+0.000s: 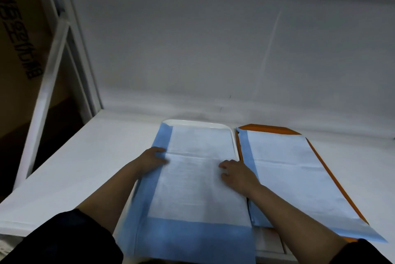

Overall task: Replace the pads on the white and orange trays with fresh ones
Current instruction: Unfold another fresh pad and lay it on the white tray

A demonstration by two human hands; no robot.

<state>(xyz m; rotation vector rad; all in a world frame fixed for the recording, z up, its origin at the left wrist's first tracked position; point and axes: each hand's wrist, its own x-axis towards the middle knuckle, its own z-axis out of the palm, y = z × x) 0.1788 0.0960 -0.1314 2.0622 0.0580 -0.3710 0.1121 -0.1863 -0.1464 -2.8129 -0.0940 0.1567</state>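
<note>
A white tray lies on the table, almost covered by a white pad with blue borders that hangs over the tray's left and near edges. To its right an orange tray carries another blue-edged pad. My left hand lies at the left blue border of the pad on the white tray, fingertips on it. My right hand rests on the same pad's right side with fingers bent down against it. Whether either hand pinches the pad is unclear.
The trays sit on a white-covered table with a white backdrop rising behind. A white frame post and a brown cardboard box stand at the left. The table's left edge drops off beside the frame.
</note>
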